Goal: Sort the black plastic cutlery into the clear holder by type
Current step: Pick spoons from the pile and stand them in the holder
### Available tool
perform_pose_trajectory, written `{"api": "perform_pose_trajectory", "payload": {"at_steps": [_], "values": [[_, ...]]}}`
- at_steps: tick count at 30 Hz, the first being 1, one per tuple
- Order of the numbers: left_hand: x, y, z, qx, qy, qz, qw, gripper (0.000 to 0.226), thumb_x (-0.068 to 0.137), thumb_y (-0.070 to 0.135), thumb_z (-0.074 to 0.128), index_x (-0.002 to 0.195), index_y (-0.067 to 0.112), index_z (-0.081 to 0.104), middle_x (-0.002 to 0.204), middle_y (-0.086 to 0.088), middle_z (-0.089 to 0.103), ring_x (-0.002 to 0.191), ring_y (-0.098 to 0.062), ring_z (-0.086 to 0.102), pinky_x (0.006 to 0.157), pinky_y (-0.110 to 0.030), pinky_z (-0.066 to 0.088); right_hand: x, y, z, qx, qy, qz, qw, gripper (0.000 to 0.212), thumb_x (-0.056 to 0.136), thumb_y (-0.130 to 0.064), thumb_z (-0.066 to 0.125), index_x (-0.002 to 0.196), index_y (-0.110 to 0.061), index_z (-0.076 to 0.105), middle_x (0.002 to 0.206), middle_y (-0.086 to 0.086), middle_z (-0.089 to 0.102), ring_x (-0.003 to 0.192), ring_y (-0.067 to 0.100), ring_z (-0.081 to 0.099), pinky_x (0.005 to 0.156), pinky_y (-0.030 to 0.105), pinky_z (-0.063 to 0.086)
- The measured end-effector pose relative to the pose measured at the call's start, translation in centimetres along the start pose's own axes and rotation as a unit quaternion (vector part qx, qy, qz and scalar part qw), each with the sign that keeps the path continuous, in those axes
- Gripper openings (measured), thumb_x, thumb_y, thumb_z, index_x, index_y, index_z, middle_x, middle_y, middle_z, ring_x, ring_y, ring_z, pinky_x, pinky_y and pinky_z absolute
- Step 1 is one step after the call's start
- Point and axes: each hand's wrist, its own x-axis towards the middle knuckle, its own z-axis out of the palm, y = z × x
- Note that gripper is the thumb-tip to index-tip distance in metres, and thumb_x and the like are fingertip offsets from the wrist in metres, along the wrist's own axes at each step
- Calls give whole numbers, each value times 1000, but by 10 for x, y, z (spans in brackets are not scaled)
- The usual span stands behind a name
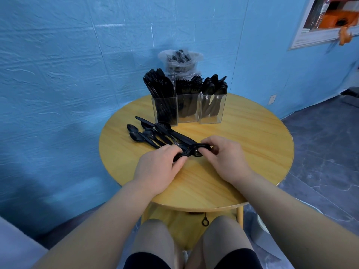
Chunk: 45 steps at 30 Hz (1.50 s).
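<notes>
views: 1, head-worn wide-angle | position: above a seated person's lap, knees at bottom edge | facing: forward and down onto the round bench point(242, 152) | range: near, both forearms reach in from the lower corners | background: blue wall point(77, 55) behind, grey floor point(320, 152) at right

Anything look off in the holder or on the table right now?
Nothing stands out. The clear holder stands upright with knives, forks and spoons each in their own compartment. The loose cutlery lies jumbled on the table, simply unsorted.
</notes>
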Motion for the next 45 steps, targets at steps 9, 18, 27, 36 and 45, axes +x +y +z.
{"api": "perform_pose_trajectory", "payload": {"at_steps": [9,18,27,36,45], "values": [[11,9,-21,4,-85,35,996,21,101,41,32,106,25,44,78,7,60,69,-16,58,64,-38,49,6,-10,-15,134,44,60,988,22,94,-15,56,113,-17,68,71,-14,59,56,2,55,67,22,49],[64,36,-50,-26,1,68,997,28,99,44,35,92,19,45,63,5,53,57,-18,55,52,-34,43,34,-21,-62,408,108,143,895,25,95,-9,51,108,-21,69,85,0,68,60,5,54,67,21,50],[138,42,-65,-1,80,91,993,42,89,51,55,124,28,53,113,10,55,106,-11,48,91,-30,43,91,-8,-128,210,287,27,934,17,93,-13,56,101,-19,70,76,-8,65,65,4,56,69,22,49],[199,28,-56,148,3,104,983,81,84,66,50,149,25,25,150,5,36,137,-20,27,110,-42,28,165,7,-146,-91,277,-181,939,22,92,-12,51,103,-6,70,82,14,71,69,35,60,65,43,51],[216,22,-33,173,-24,114,978,63,90,64,39,143,30,35,142,9,46,131,-21,34,102,-45,31,194,32,-104,-165,196,-208,944,29,91,-15,43,93,-2,69,76,18,67,74,39,60,63,46,51]]}}
